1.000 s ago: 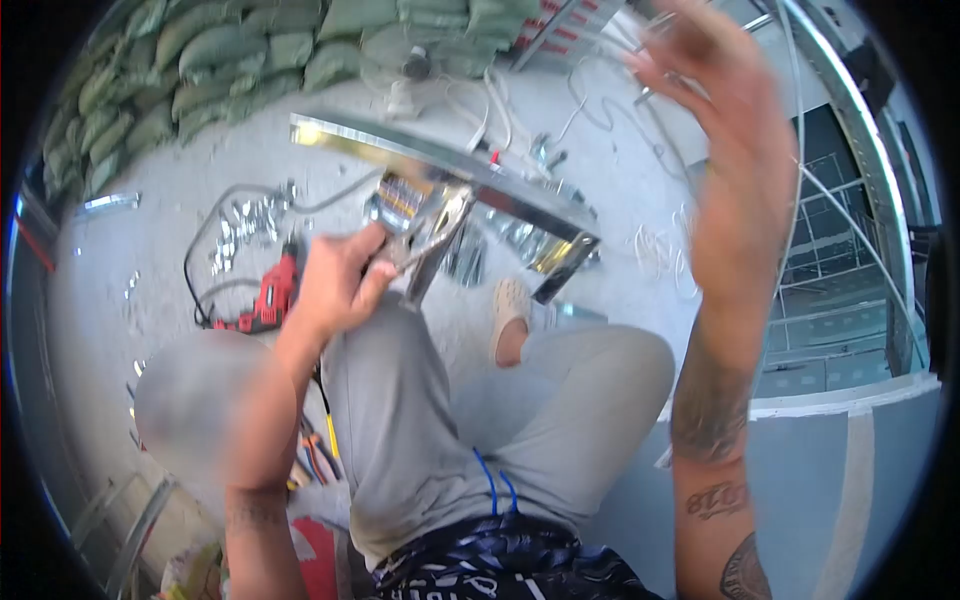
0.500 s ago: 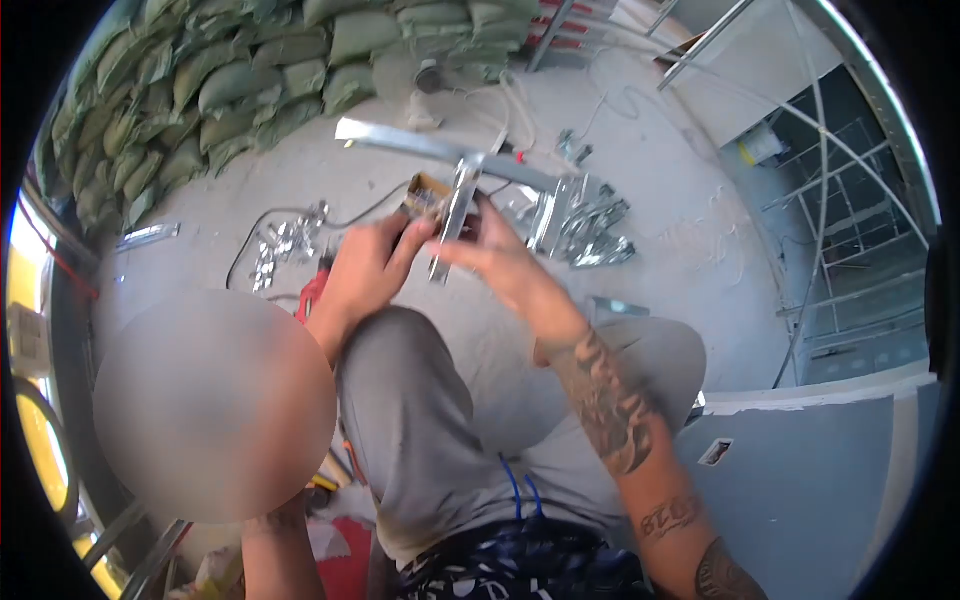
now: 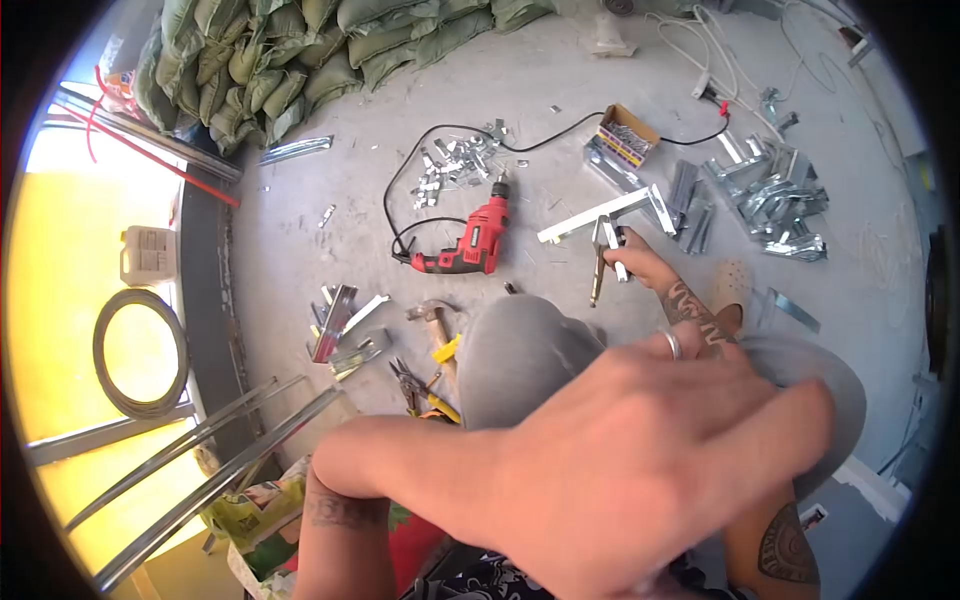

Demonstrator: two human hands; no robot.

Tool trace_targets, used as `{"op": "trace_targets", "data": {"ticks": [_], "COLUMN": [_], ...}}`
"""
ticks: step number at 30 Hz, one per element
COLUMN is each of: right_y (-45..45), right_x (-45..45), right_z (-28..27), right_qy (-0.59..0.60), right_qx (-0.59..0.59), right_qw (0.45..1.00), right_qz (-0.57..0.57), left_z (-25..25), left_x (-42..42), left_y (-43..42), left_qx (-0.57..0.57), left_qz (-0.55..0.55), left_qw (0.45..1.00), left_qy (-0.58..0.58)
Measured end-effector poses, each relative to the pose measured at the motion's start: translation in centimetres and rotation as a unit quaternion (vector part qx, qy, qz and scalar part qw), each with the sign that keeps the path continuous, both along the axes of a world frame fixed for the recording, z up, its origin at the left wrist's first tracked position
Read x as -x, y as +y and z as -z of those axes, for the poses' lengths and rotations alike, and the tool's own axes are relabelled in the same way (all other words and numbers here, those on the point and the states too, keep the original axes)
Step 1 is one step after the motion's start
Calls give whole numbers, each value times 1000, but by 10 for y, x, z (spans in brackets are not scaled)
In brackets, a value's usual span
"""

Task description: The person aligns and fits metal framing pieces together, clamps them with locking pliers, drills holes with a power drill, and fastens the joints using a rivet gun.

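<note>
Very near the camera, my left hand (image 3: 640,450) is closed with its fingers curled, a ring on one of them; its inner side is hidden. Farther off, my right hand (image 3: 645,262) grips a bent metal profile frame (image 3: 600,213) just above the floor. Clamp pliers (image 3: 598,275) hang at the frame's joint beside my right fingers. Behind the frame sits an open cardboard box (image 3: 628,135) of screws. A red drill (image 3: 482,235) lies on the floor to the left of the frame, its black cord curving around small metal clips (image 3: 450,170).
Cut metal profiles (image 3: 780,205) are heaped at the right. A hammer (image 3: 432,315) and cutting snips (image 3: 410,380) lie by my knee. Green sandbags (image 3: 280,60) line the back. Long metal rails (image 3: 220,480) reach in from lower left, below a cable coil (image 3: 140,352).
My left hand has left the metal frame and come up close to the camera. My right hand still has hold of the frame. The view has turned left, showing the whole drill and the floor tools.
</note>
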State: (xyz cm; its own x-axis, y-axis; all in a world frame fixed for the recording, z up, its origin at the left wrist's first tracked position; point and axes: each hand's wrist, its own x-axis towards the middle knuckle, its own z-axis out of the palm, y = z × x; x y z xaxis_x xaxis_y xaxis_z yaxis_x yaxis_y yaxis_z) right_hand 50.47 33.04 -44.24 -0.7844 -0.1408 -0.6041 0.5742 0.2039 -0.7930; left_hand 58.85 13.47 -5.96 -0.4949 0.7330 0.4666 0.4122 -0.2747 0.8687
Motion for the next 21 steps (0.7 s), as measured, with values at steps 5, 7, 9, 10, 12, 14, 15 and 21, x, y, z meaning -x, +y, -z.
{"op": "trace_targets", "data": {"ticks": [5, 7, 9, 10, 12, 14, 15, 21], "right_y": [-15, -16, -15, -11, -7, -9, -15, -13], "right_x": [-14, -14, -12, -12, -18, -28, -37, -50], "right_z": [64, 79, 96, 100, 87, 81, 86, 81], "right_qy": [-6, -7, -18, -11, 81, 110, 163, 188], "right_qx": [-2, -6, 8, 24, -4, -109, -186, -206], "right_qw": [1000, 1000, 999, 999, 994, 984, 967, 960], "right_qz": [-5, -25, -35, -48, -70, -85, -55, -35], "left_z": [21, 30, 46, 64, 132, 224, 296, 405], "left_x": [26, 41, 64, 79, 111, 134, 132, 101], "left_y": [0, -2, -8, -13, -35, -73, -114, -154], "left_qx": [30, 51, 119, 181, 357, 522, 575, 706], "left_qz": [-22, -43, -117, -179, -308, -352, -350, -236], "left_qw": [998, 994, 980, 962, 880, 771, 736, 666], "left_qy": [52, 81, 105, 101, -55, -93, 73, 52]}}
